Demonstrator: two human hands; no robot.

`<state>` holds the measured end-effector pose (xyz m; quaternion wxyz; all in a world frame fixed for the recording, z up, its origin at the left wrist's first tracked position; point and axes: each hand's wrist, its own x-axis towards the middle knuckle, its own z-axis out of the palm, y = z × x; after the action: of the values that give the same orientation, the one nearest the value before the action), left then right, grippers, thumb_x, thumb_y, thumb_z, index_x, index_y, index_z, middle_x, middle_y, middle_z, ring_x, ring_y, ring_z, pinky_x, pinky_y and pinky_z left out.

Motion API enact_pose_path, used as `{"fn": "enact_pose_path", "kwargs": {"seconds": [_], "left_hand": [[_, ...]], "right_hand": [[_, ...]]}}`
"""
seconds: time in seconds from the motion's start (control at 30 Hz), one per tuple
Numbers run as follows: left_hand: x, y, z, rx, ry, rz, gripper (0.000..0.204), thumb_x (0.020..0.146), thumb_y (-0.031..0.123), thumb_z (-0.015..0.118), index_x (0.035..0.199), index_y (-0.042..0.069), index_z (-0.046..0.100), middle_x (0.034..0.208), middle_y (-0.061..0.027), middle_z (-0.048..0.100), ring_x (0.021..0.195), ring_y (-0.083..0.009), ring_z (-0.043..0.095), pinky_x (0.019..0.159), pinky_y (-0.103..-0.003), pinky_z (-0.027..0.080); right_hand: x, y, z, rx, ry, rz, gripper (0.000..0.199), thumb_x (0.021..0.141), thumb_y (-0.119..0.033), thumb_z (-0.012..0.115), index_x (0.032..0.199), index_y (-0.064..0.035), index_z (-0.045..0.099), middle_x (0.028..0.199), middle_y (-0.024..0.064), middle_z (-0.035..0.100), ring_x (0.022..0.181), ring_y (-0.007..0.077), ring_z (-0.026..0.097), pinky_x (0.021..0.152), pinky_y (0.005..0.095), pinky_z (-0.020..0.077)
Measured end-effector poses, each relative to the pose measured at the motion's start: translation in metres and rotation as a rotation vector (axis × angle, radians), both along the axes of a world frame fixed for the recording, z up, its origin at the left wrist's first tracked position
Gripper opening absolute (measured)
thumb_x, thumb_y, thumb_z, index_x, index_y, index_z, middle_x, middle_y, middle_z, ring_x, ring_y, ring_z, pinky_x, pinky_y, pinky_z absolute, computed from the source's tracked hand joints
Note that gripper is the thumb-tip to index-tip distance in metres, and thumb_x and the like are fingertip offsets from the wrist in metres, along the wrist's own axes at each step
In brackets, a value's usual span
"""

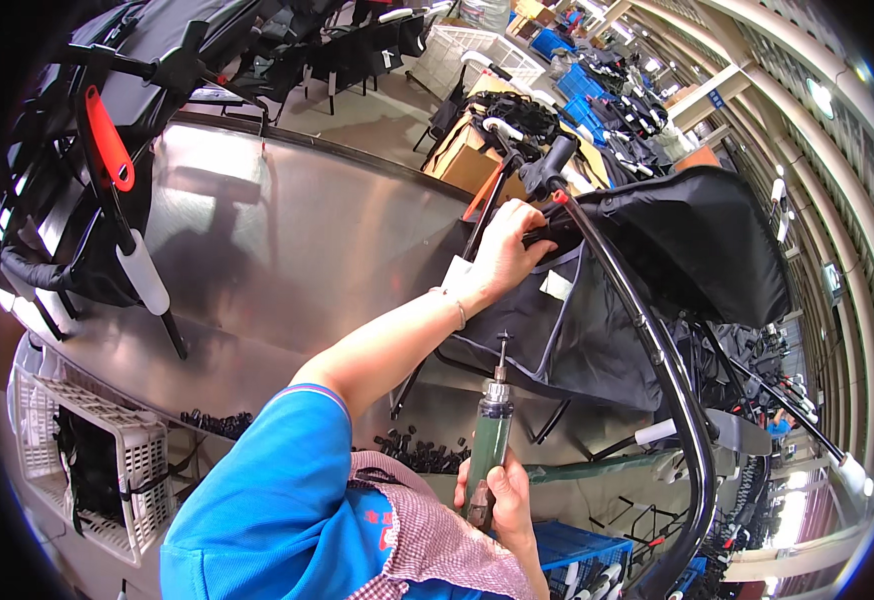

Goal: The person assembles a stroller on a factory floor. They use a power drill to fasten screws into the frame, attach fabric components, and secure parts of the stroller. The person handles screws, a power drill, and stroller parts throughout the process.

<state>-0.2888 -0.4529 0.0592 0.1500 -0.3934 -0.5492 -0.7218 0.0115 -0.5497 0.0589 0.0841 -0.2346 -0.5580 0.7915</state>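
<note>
In my right hand (502, 495) is a power screwdriver (493, 435) with a green body, fingers wrapped round its lower part. Its bit points up and away from me, apart from the frame; a small dark piece shows at its tip, too small to name. My left hand (509, 250) reaches forward, its fingers closed on the black fabric edge (542, 232) beside a grey-black joint (551, 168). That edge belongs to a black tube frame (647, 320) with a fabric seat, resembling a stroller. Black fabric (697, 240) spreads to its right.
The frame stands on a metal worktable (287, 260). Another black frame with a red strap-like part (109, 140) stands at left. Small black parts (422, 450) lie along the near edge. A white basket (107, 450) stands lower left, a blue crate (577, 545) below. Cardboard boxes (462, 160) are behind.
</note>
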Motion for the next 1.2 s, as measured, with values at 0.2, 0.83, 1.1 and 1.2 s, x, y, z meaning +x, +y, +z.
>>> {"fn": "enact_pose_path", "kwargs": {"seconds": [0.2,0.83,1.1,1.2], "left_hand": [[-0.001,-0.001,-0.007,0.067,0.04,0.102,0.023,0.073,0.001,0.07,0.093,0.002,0.059,0.086,-0.0098,0.058,0.077,-0.0233,0.06,0.07,-0.032,0.05],[-0.03,-0.012,-0.003,-0.003,-0.096,-0.066,0.016,0.078,0.004,0.069,0.091,0.003,0.062,0.082,-0.0096,0.06,0.072,-0.0247,0.059,0.065,-0.033,0.048],[-0.045,-0.024,-0.001,-0.151,0.325,-0.094,0.028,0.079,0.005,0.069,0.106,0.009,0.065,0.09,-0.0088,0.064,0.076,-0.0258,0.062,0.07,-0.032,0.052],[-0.051,-0.027,0.005,-0.158,0.347,-0.075,0.025,0.08,0.006,0.069,0.104,0.009,0.066,0.092,-0.01,0.067,0.081,-0.0267,0.065,0.073,-0.032,0.053]], "right_hand": [[0.003,-0.003,0.0,0.002,0.002,-0.018,0.055,0.087,-0.044,0.065,0.111,0.0008,0.042,0.088,0.0117,0.059,0.068,0.0184,0.062,0.063,0.0298,0.0518],[-0.003,-0.006,0.003,0.005,-0.005,0.009,0.054,0.089,-0.037,0.065,0.118,0.0018,0.041,0.089,0.011,0.059,0.067,0.0165,0.062,0.061,0.0284,0.0523],[-0.004,-0.004,0.001,0.023,-0.019,0.018,0.052,0.089,-0.036,0.065,0.117,0.0017,0.042,0.089,0.0103,0.06,0.067,0.0163,0.062,0.062,0.0282,0.052],[-0.005,-0.004,0.0,0.025,-0.026,0.024,0.052,0.089,-0.035,0.065,0.117,0.0015,0.042,0.089,0.01,0.06,0.067,0.0161,0.061,0.062,0.0281,0.0519]]}}
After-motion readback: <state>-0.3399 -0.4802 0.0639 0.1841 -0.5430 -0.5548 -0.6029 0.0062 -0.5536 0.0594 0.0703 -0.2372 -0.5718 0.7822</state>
